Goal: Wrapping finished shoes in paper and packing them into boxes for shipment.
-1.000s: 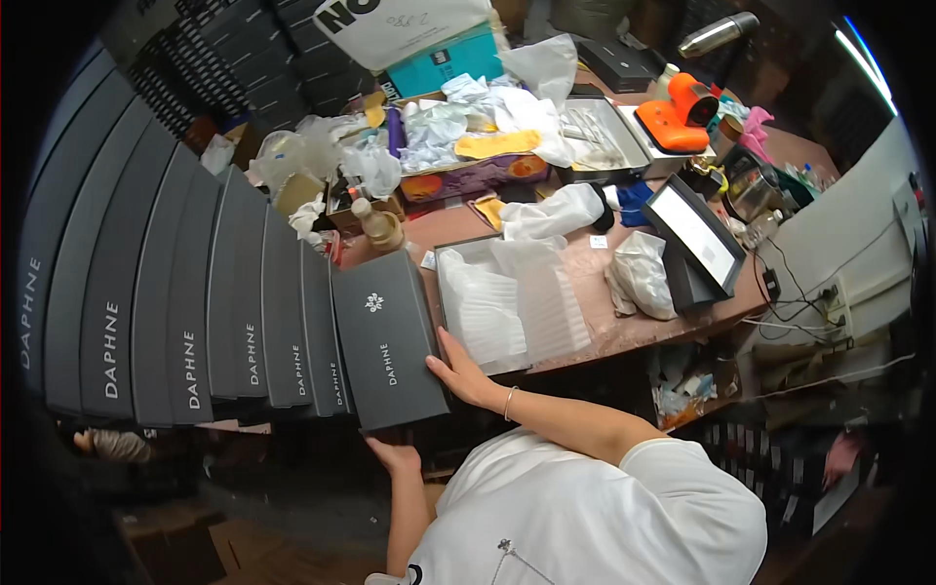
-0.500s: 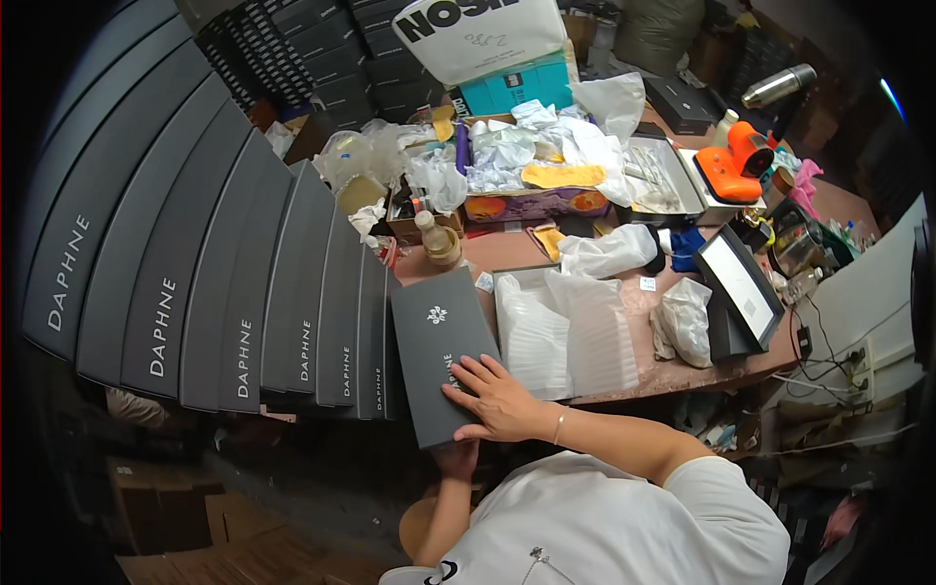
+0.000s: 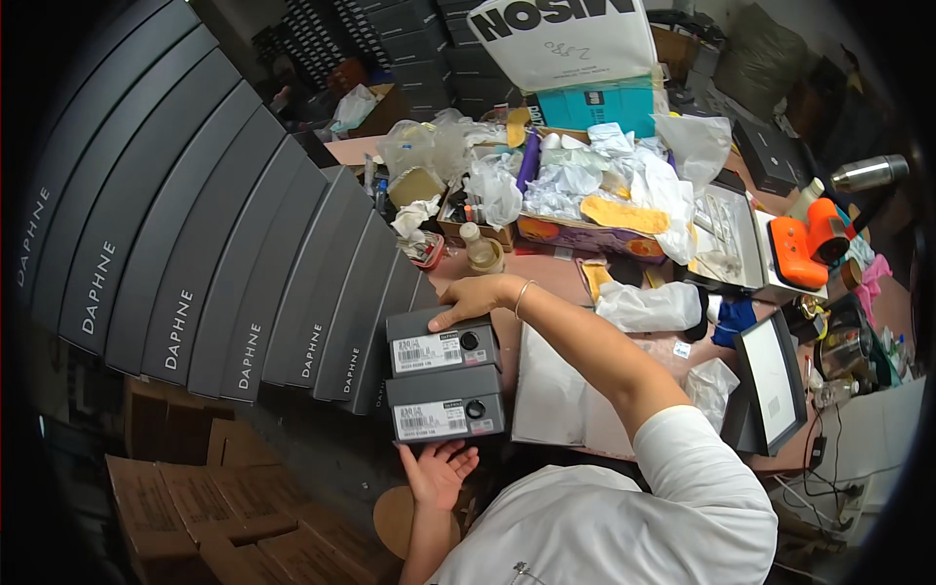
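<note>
Two grey shoe boxes are stacked in front of me, their labelled ends with round holes facing me. My right hand [image 3: 478, 297] grips the upper shoe box [image 3: 405, 327] at its far edge, thumb pressed over the label end. The fingers are partly hidden behind it. Below the lower shoe box [image 3: 448, 405], my left hand [image 3: 439, 473] is palm up with fingers spread, its fingertips close to or touching the box's lower edge. An open box part lined with white paper [image 3: 546, 390] lies just right of the boxes, partly behind my right forearm.
A tall row of grey shoe boxes [image 3: 205, 253] fills the left. Beyond are a small bottle [image 3: 479, 249], a carton of crumpled paper [image 3: 585, 234], and an orange tape dispenser [image 3: 801, 252]. An open dark box [image 3: 765, 380] stands right; brown cartons [image 3: 185, 497] lie lower left.
The box's lid faced up under my flat right hand; now two label ends show. My right hand has moved to the far edge, and my left hand shows open below. The view has swung left.
</note>
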Demonstrator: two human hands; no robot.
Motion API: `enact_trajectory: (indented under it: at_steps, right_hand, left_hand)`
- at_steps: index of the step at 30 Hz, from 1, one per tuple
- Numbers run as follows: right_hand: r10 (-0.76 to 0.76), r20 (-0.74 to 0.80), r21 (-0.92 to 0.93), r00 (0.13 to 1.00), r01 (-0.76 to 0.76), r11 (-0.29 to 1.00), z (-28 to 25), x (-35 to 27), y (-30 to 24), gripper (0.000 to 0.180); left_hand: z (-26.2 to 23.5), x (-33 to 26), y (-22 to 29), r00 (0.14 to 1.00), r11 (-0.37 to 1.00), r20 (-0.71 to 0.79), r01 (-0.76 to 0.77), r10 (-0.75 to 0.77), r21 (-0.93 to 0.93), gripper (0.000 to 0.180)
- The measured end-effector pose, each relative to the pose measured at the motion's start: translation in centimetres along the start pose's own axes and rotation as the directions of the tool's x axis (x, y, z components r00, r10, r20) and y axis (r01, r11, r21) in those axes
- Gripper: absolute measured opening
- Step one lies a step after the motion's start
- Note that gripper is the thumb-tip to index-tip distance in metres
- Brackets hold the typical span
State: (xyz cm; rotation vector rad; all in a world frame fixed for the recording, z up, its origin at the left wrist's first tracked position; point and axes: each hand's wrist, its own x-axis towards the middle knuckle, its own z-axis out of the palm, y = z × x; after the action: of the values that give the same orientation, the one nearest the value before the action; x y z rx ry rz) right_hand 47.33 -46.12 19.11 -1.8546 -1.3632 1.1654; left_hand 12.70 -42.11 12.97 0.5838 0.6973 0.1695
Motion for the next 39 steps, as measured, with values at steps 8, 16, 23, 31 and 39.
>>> enact_trajectory:
  at_steps: [8, 16, 23, 31, 39]
  right_hand:
    - [-0.032, 0.009, 0.037, 0.999, 0.032, 0.999, -3.6, 5.2, 3.0, 0.07]
    - [-0.118, -0.337, -0.586, 0.934, -0.11, 0.803, -6.1, 21.8, 8.6, 0.022]
    - [-0.058, -0.342, -0.702, 0.938, -0.214, 0.679, -3.4, 28.9, 15.0, 0.023]
    - [-0.031, -0.387, -0.716, 0.922, -0.279, 0.64, -3.4, 29.5, 16.9, 0.02]
    - [-0.334, -0.489, -0.157, 0.806, 0.296, 0.942, -6.7, 9.1, 2.6, 0.018]
  left_hand:
    - [1.7, 1.9, 0.9, 0.466, 0.369, -0.135, -0.46, 0.875, 0.807, 0.048]
    - [5.9, 4.1, 2.4, 0.545, -0.418, 0.4, -0.097, 0.737, 0.903, 0.042]
    - [5.0, 4.5, 2.5, 0.489, -0.51, 0.478, -0.076, 0.73, 0.857, 0.041]
    - [4.9, 4.8, 2.4, 0.47, -0.458, 0.474, -0.157, 0.744, 0.875, 0.04]
    - [5.7, 3.8, 3.0, 0.538, -0.418, 0.403, -0.101, 0.74, 0.903, 0.041]
